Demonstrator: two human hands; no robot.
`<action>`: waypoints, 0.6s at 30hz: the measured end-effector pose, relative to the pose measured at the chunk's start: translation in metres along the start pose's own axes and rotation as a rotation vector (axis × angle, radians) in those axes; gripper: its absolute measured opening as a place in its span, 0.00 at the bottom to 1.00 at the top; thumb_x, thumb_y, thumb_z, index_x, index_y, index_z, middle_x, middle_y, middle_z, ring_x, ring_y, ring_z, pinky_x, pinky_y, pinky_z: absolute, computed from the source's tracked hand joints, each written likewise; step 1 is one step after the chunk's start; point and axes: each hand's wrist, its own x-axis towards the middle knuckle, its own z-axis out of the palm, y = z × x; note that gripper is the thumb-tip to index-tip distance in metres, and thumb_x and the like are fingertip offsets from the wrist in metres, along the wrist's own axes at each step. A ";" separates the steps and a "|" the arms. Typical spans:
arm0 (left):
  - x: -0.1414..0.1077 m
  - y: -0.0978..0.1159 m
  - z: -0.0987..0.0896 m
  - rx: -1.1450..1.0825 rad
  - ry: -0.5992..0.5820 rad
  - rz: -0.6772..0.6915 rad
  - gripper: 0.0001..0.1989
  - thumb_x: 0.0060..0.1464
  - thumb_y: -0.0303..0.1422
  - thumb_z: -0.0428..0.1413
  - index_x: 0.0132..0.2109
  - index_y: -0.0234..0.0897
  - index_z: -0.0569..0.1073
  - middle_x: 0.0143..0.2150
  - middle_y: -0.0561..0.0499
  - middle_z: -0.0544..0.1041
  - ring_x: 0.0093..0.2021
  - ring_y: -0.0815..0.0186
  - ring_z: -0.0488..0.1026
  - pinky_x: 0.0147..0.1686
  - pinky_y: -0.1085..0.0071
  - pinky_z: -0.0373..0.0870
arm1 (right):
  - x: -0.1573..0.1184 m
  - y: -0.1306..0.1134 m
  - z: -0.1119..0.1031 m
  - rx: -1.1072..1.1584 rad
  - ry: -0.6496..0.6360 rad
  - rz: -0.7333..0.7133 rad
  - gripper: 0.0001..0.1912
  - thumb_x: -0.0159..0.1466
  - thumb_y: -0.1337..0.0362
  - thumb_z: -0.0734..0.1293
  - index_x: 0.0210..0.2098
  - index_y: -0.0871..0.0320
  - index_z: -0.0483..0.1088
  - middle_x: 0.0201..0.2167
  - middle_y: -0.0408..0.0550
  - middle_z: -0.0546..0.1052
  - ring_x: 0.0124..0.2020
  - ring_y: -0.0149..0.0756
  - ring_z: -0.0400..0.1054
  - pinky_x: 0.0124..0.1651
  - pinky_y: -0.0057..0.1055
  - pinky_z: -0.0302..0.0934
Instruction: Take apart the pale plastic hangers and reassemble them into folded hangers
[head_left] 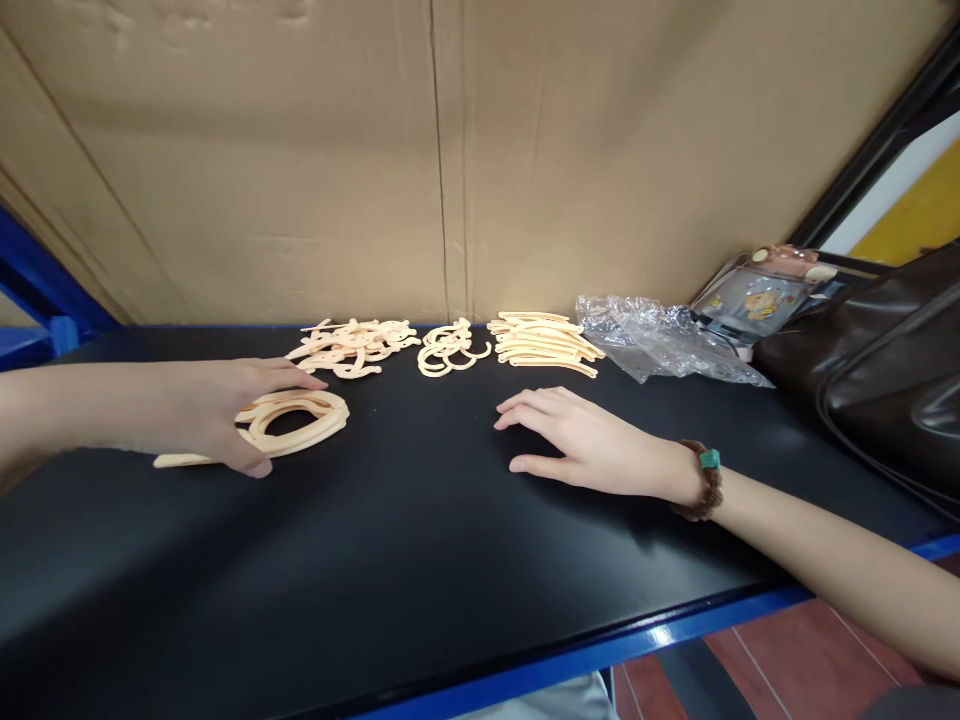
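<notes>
My left hand (225, 405) is over the left end of a stack of pale, looped flat pieces (330, 418), thumb and fingers apart; its palm hides part of the stack. Whether the fingertips touch the pieces I cannot tell. My right hand (566, 435), with a brown bracelet at the wrist, rests on the black tabletop (420, 560) with fingers spread and nothing in them. Behind the hands lie a heap of curved pale pieces (352, 345), a smaller pile of ring-like pieces (450, 350) and a pile of long, slightly bent strips (544, 342).
Crumpled clear plastic bags (667, 340) lie at the back right, beside a printed clear pouch (757, 298) and a dark brown leather bag (885, 370). Cardboard (300, 160) stands along the back. A blue frame edge (600, 655) borders the table's front.
</notes>
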 end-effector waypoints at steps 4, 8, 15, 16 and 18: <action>-0.002 0.004 0.000 -0.070 -0.127 0.057 0.36 0.38 0.39 0.56 0.60 0.43 0.68 0.60 0.53 0.70 0.59 0.55 0.65 0.56 0.66 0.62 | 0.000 -0.001 0.000 0.007 -0.007 0.000 0.19 0.69 0.54 0.61 0.53 0.59 0.66 0.55 0.55 0.71 0.55 0.44 0.65 0.58 0.44 0.58; -0.006 0.012 -0.006 -0.118 -0.112 0.074 0.34 0.40 0.36 0.55 0.58 0.40 0.69 0.57 0.50 0.72 0.56 0.54 0.68 0.53 0.67 0.63 | 0.000 -0.002 -0.001 0.014 -0.013 0.001 0.19 0.69 0.54 0.60 0.53 0.59 0.66 0.55 0.55 0.71 0.55 0.44 0.65 0.58 0.45 0.58; -0.008 0.015 -0.007 -0.143 -0.109 0.068 0.33 0.37 0.35 0.56 0.56 0.41 0.71 0.55 0.51 0.73 0.54 0.54 0.69 0.50 0.68 0.65 | 0.001 -0.002 -0.002 0.009 -0.031 -0.003 0.19 0.69 0.54 0.60 0.53 0.59 0.66 0.55 0.54 0.71 0.55 0.43 0.65 0.59 0.44 0.57; -0.008 0.015 -0.007 -0.141 -0.104 0.067 0.33 0.38 0.35 0.56 0.56 0.41 0.71 0.54 0.51 0.74 0.53 0.54 0.69 0.49 0.68 0.65 | 0.000 -0.002 -0.002 0.006 -0.033 -0.003 0.19 0.69 0.54 0.60 0.53 0.59 0.66 0.55 0.54 0.71 0.55 0.43 0.65 0.59 0.44 0.57; -0.010 0.016 -0.007 -0.138 -0.099 0.062 0.33 0.38 0.34 0.55 0.56 0.40 0.70 0.53 0.52 0.74 0.51 0.55 0.70 0.48 0.70 0.66 | 0.000 -0.002 -0.002 0.000 -0.038 0.001 0.19 0.70 0.54 0.60 0.53 0.60 0.67 0.55 0.54 0.71 0.55 0.43 0.65 0.59 0.43 0.57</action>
